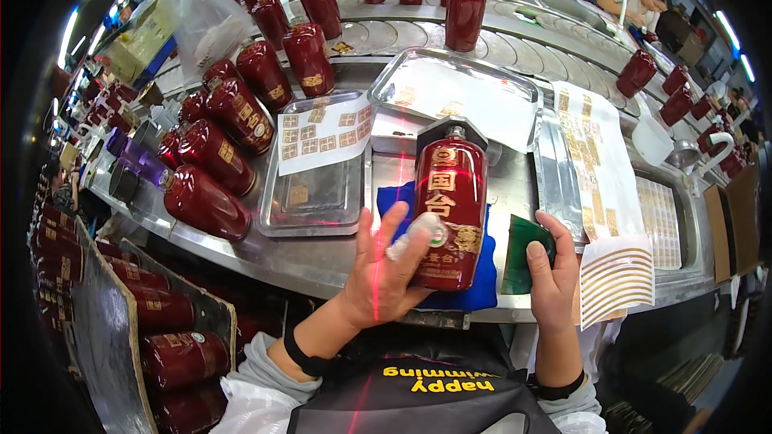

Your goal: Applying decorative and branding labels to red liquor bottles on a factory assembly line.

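In front of me a dark red bottle (462, 217) with gold characters leans back on a blue cloth (481, 288), its neck against a dark angular support (430, 133). At its left side is my left hand (382, 273), fingers spread, with a white wrap on one finger. Those fingertips lie along the bottle's edge; whether they press on it I cannot tell. To the right of the bottle, my right hand (555, 273) pinches a flat green translucent scraper (521, 255) between thumb and fingers. Thin red light lines cross the bottle and my left hand.
A metal tray (277, 221) with a sheet of gold labels (322, 145) stands left, near several red bottles (211, 205). Another tray (458, 72) lies behind. Label sheets (591, 161) and a gold-arc strip sheet (618, 277) lie right. A conveyor (386, 36) carries bottles; a person (635, 8) sits beyond.
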Available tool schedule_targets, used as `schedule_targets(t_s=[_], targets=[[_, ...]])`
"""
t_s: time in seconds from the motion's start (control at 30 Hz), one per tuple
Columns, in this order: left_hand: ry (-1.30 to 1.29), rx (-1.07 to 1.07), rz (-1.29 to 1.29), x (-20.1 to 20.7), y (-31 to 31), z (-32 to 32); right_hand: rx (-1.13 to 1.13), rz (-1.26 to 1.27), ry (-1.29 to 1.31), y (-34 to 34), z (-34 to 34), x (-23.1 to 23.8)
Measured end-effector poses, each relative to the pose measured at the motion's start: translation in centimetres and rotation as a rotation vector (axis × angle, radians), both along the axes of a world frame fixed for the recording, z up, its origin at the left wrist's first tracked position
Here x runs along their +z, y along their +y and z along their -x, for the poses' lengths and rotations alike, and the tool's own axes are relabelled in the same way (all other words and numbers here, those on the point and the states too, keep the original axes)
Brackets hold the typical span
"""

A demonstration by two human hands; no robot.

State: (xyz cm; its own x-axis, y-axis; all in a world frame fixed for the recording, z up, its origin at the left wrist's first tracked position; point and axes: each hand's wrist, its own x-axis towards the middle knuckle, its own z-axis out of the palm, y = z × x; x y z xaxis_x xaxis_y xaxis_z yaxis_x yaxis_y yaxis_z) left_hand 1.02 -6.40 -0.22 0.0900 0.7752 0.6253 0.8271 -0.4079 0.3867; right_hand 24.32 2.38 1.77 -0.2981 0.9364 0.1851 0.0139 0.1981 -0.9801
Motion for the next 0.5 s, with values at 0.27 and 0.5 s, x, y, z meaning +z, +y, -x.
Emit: schedule_targets(t_s=[0.27,0.5], targets=[[0.131,0.025,-0.113,0.3,0.4,-0.5,0.211,-0.513,-0.47,-0.7,0.8,0.7],[-0.048,0.03,-0.006,-0.7,0.0,-0.5,0.269,-0.687,-0.471,-1.0,1.4,-1.7]])
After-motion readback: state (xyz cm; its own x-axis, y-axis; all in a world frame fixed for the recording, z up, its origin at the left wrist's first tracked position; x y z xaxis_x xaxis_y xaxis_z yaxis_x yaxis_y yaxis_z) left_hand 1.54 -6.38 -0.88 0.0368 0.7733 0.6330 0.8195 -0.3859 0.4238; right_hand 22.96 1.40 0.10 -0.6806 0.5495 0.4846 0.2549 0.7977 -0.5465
